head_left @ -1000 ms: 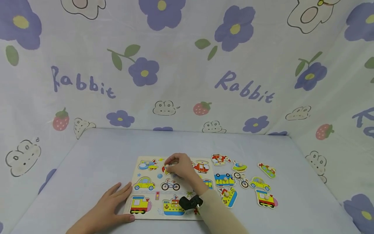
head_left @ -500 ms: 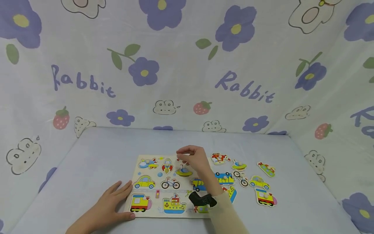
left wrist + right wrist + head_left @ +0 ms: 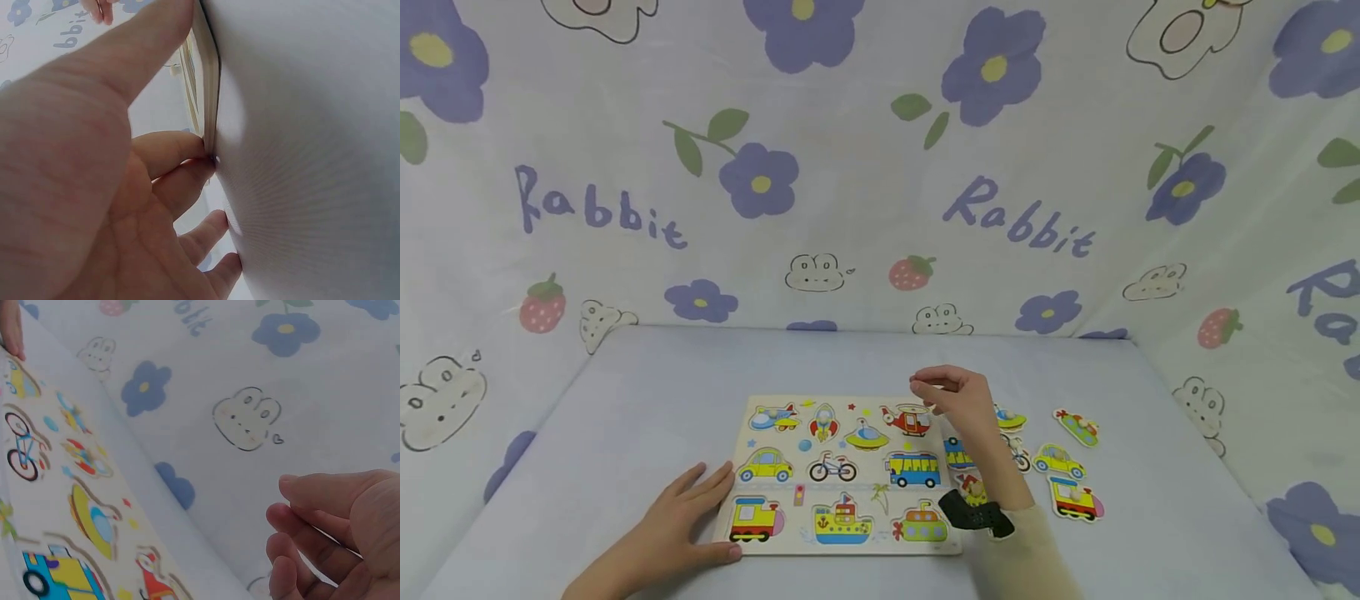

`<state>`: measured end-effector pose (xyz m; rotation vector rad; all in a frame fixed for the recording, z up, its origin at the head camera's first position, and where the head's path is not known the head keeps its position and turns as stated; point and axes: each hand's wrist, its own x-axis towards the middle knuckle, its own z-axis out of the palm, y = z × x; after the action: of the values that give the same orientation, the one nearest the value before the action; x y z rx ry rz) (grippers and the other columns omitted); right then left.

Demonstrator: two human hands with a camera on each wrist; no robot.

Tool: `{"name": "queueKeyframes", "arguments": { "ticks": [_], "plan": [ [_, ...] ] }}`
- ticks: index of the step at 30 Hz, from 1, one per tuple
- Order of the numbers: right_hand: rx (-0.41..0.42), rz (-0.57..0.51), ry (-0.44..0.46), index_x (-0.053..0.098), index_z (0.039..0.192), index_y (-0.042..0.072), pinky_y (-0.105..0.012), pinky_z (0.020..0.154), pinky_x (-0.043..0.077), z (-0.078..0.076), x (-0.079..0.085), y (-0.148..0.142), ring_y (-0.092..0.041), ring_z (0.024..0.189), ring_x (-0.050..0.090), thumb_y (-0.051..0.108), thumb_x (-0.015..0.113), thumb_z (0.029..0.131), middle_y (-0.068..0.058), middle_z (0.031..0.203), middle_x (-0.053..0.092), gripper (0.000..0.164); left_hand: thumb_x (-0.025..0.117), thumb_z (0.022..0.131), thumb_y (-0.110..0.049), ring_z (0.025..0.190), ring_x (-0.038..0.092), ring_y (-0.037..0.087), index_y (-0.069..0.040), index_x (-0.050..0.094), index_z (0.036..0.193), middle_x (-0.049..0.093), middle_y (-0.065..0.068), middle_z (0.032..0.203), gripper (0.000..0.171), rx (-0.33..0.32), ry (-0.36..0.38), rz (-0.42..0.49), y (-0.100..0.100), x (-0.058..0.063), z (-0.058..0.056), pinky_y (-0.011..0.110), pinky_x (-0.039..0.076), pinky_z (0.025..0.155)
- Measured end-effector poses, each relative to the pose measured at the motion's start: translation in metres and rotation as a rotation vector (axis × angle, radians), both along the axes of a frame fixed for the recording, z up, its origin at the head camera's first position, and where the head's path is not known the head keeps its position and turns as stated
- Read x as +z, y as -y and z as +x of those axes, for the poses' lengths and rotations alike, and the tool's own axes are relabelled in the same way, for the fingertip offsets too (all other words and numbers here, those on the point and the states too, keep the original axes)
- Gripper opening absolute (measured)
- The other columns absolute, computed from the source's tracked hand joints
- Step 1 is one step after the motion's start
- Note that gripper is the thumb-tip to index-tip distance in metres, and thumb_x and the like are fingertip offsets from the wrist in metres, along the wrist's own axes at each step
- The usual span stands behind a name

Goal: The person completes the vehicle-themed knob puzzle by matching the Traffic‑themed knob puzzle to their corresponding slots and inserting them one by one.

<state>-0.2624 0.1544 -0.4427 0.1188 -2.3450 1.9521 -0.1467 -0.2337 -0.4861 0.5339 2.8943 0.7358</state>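
Note:
A wooden peg puzzle board [image 3: 775, 492] with printed vehicles lies on the table. My left hand [image 3: 681, 525] rests at its left edge, fingers spread and thumb at the front corner; the left wrist view shows fingertips against the edge. A plane piece [image 3: 775, 417] and a rocket piece [image 3: 823, 422] sit in the board's top row. Above the board's back right corner hovers my right hand [image 3: 958, 408], fingers loosely bent and nothing between them. It hides the spot where the helicopter piece lay. Beside the board lie a bus piece [image 3: 957, 452] and a boat piece [image 3: 972, 489], partly covered.
Farther right lie a flying saucer piece [image 3: 1011, 418], a submarine piece [image 3: 1077, 427], a bicycle piece [image 3: 1018, 454], a car piece [image 3: 1057, 461] and a train piece [image 3: 1075, 498]. A printed cloth [image 3: 850, 208] rises behind the table.
My right hand has let go of the rocket piece, lifted, and moved right across the board to its back right corner. The left hand stays at the board's edge.

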Motion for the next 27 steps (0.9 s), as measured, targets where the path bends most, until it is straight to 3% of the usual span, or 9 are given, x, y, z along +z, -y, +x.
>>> {"name": "queueKeyframes", "arguments": {
  "ticks": [5,9,13,20,22,27],
  "plan": [
    [-0.012,0.053,-0.024,0.074,0.106,0.010,-0.037,0.074,0.052,0.008,0.001,-0.016,-0.027,0.088,0.061,0.029,0.076,0.088,-0.004,0.101,0.072,0.027,0.071,0.071,-0.071,0.141,0.019,0.046,-0.005,0.045,0.147,0.037,0.008,0.155,0.104,-0.010,-0.019,-0.002,0.001,-0.002,0.000,0.070,0.022,0.105],
    [0.013,0.103,-0.045,0.073,0.109,0.010,-0.041,0.077,0.052,0.013,-0.001,-0.029,-0.031,0.095,0.062,0.033,0.074,0.090,-0.005,0.103,0.071,0.031,0.071,0.071,-0.071,0.140,0.020,0.046,-0.006,0.046,0.147,0.037,0.008,0.154,0.103,-0.004,-0.032,-0.009,0.002,-0.002,0.000,0.071,0.023,0.104],
    [-0.037,0.145,-0.004,0.073,0.112,0.009,-0.047,0.080,0.052,0.015,-0.001,-0.057,-0.032,0.099,0.062,0.034,0.074,0.090,-0.005,0.104,0.071,0.034,0.070,0.072,-0.072,0.141,0.019,0.046,-0.006,0.045,0.148,0.036,0.008,0.155,0.103,-0.012,-0.023,0.001,0.001,-0.004,0.002,0.070,0.022,0.104],
    [-0.093,0.191,0.067,0.070,0.117,0.007,-0.047,0.085,0.051,-0.002,-0.002,-0.110,-0.027,0.104,0.063,0.037,0.074,0.089,-0.007,0.111,0.071,0.042,0.071,0.073,-0.069,0.141,0.019,0.046,-0.004,0.044,0.147,0.036,0.009,0.155,0.102,-0.021,-0.040,0.020,-0.002,-0.003,0.001,0.070,0.023,0.104],
    [-0.077,0.213,0.073,0.070,0.118,0.007,-0.046,0.086,0.051,-0.007,-0.007,-0.121,-0.025,0.103,0.063,0.038,0.075,0.088,-0.007,0.111,0.071,0.043,0.073,0.072,-0.068,0.140,0.019,0.046,-0.004,0.045,0.147,0.036,0.009,0.155,0.102,-0.013,-0.050,0.012,-0.001,-0.002,0.001,0.070,0.023,0.104],
    [0.007,0.308,0.105,0.070,0.119,0.006,-0.033,0.086,0.052,-0.015,-0.023,-0.143,-0.018,0.101,0.066,0.029,0.076,0.088,-0.006,0.112,0.071,0.038,0.073,0.072,-0.069,0.141,0.019,0.046,-0.005,0.045,0.147,0.036,0.009,0.155,0.103,-0.002,-0.036,0.013,-0.001,-0.004,0.003,0.070,0.023,0.104]
  ]
}}
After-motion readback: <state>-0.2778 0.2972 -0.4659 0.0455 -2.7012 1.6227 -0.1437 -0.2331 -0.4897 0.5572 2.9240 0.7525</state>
